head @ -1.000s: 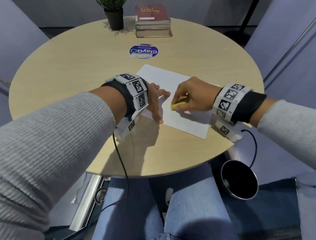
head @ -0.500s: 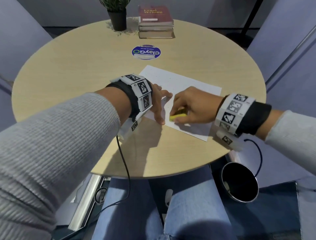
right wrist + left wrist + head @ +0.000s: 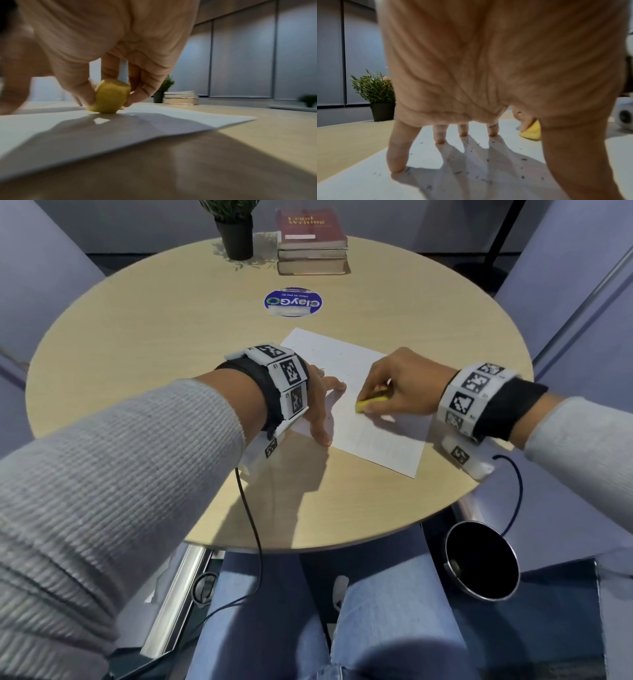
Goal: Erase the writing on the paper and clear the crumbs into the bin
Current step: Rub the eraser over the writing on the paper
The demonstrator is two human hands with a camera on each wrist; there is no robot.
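Note:
A white sheet of paper (image 3: 373, 436) lies on the round wooden table (image 3: 171, 330). My left hand (image 3: 320, 405) presses on its left part with spread, straight fingers (image 3: 397, 155). Dark eraser crumbs (image 3: 471, 174) are scattered on the paper around those fingers. My right hand (image 3: 394, 392) pinches a yellow eraser (image 3: 368, 405) and holds it against the paper near the middle. In the right wrist view the eraser (image 3: 110, 96) sits between thumb and fingertips, touching the sheet (image 3: 154, 128). A round black bin (image 3: 481, 561) with a metal rim stands on the floor below the table's near right edge.
At the table's far side stand a potted plant (image 3: 234, 229) and a stack of books (image 3: 311, 242). A round blue sticker (image 3: 293, 302) lies beyond the paper. My knees in jeans (image 3: 376, 611) are under the table edge. A black cable (image 3: 253, 525) hangs from my left wrist.
My right hand has rubbed the eraser back and forth across the paper, a little toward me and back toward the middle. My left hand has stayed pressed on the sheet.

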